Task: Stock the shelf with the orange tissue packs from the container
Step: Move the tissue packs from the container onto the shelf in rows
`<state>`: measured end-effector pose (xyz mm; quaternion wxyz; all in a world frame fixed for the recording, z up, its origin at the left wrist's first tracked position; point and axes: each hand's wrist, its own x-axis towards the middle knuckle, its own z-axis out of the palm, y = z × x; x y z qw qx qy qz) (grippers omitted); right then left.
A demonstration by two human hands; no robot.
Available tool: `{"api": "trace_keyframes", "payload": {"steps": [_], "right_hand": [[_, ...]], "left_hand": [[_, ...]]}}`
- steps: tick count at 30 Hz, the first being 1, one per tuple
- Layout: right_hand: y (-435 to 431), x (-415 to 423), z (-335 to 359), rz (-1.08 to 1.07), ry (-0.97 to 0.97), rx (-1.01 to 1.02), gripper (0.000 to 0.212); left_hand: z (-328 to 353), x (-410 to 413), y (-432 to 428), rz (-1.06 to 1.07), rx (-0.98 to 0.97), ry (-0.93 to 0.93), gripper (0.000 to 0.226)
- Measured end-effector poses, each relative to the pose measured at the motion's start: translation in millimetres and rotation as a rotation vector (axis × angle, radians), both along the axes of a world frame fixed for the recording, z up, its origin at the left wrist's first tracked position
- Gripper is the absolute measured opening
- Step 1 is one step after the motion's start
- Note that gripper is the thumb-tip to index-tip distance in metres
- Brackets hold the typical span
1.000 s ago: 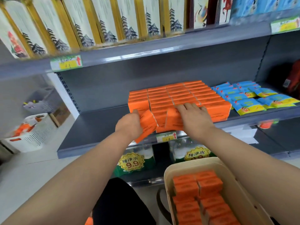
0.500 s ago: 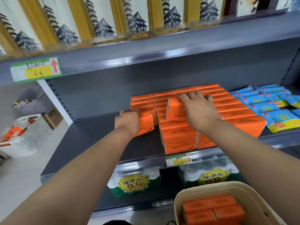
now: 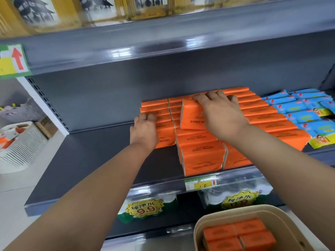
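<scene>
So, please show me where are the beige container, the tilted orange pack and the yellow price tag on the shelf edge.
Beige container (image 3: 253, 208): head view, on its far rim.
Tilted orange pack (image 3: 192, 115): head view, on its printed face.
Yellow price tag (image 3: 201, 185): head view, on its middle.

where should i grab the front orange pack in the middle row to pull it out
Probably its top long edge, coming from the front and above: the front pack stands on edge, label face open toward you, its right end against the neighbouring pack.
</scene>
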<state>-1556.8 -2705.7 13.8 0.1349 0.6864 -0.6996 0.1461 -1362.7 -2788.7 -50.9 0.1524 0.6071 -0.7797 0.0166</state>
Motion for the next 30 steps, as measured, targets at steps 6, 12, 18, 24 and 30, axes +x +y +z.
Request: {"api": "trace_keyframes", "payload": {"steps": [6, 12, 18, 24, 30], "right_hand": [[-5.6, 43.8, 12.7, 0.125, -0.066, -0.073, 0.057], [-18.2, 105.3, 3.4, 0.306, -0.108, -0.015, 0.057], [-30.5, 115.3, -30.0, 0.312, -0.017, 0.192, 0.058], [-38.8, 103.9, -56.8, 0.258, 0.005, 0.203, 0.059], [-39.8, 104.6, -66.0, 0.241, 0.019, 0.155, 0.053]], "left_hand": [[19.5, 35.4, 19.1, 0.061, 0.010, 0.109, 0.044], [37.8, 86.1, 32.6, 0.201, 0.062, 0.130, 0.053], [32.5, 89.1, 35.3, 0.143, 0.117, 0.171, 0.052], [18.6, 67.1, 30.7, 0.037, 0.181, 0.240, 0.054], [8.0, 58.7, 27.4, -0.048, 0.250, 0.290, 0.038]]}}
